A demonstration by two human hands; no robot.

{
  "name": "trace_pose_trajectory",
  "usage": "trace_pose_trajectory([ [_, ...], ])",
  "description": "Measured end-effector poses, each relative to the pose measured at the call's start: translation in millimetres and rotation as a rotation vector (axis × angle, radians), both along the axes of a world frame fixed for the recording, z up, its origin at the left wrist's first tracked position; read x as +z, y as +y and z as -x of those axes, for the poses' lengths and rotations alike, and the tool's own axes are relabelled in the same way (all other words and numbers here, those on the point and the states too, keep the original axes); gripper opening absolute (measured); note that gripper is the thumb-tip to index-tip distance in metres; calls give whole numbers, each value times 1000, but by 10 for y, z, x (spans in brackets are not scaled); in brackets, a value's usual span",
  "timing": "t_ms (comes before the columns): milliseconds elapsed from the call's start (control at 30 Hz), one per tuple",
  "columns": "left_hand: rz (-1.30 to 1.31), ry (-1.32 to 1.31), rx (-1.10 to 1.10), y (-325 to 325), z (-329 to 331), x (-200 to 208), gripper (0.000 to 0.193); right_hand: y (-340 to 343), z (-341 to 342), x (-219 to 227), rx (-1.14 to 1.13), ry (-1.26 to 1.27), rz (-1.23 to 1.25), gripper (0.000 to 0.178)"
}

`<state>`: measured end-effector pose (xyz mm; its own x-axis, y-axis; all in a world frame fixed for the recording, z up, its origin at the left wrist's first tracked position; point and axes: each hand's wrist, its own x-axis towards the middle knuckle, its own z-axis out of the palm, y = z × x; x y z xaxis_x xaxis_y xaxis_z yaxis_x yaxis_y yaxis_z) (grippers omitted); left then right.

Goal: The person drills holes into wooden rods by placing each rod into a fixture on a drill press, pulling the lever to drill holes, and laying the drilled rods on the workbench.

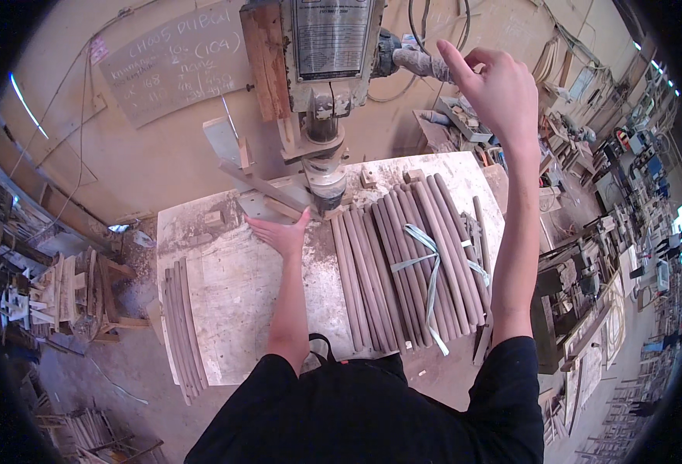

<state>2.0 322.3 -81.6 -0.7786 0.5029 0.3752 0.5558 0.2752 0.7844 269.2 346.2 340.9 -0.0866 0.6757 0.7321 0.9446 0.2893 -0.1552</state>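
In front of me stands a drill press (329, 46), its chuck (328, 185) low over the worktable (240, 309). Beside the chuck a wooden jig (267, 197) is fixed on the table. My left hand (283, 236) lies against the jig's near edge, thumb and fingers spread apart. Up at the right, my right hand (499, 93) has its fingers curled over the end of the cloth-wrapped feed lever (422, 65); its thumb sticks out. Right of my left hand lies a row of rounded wooden sticks (403, 263), with a pale tie strip (433, 271) across some of them.
A smaller group of sticks (182, 332) lies along the table's left edge. Small wood blocks (368, 178) sit behind the large row. A board with handwriting (175, 62) hangs on the wall. Timber scraps (78, 286) are stacked at left, and cluttered benches (580, 309) stand at right.
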Motion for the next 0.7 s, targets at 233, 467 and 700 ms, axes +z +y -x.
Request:
trace_pose_trajectory([
  [233,-52,26,-5,-15,-15,56,149,-37,-20,-118,64,19,-157,45],
  [467,-64,49,9,15,-32,-33,149,90,-81,-469,338,129,-725,3],
  [700,-5,0,0,31,73,-131,152,315,53,-256,171,348,-649,30],
])
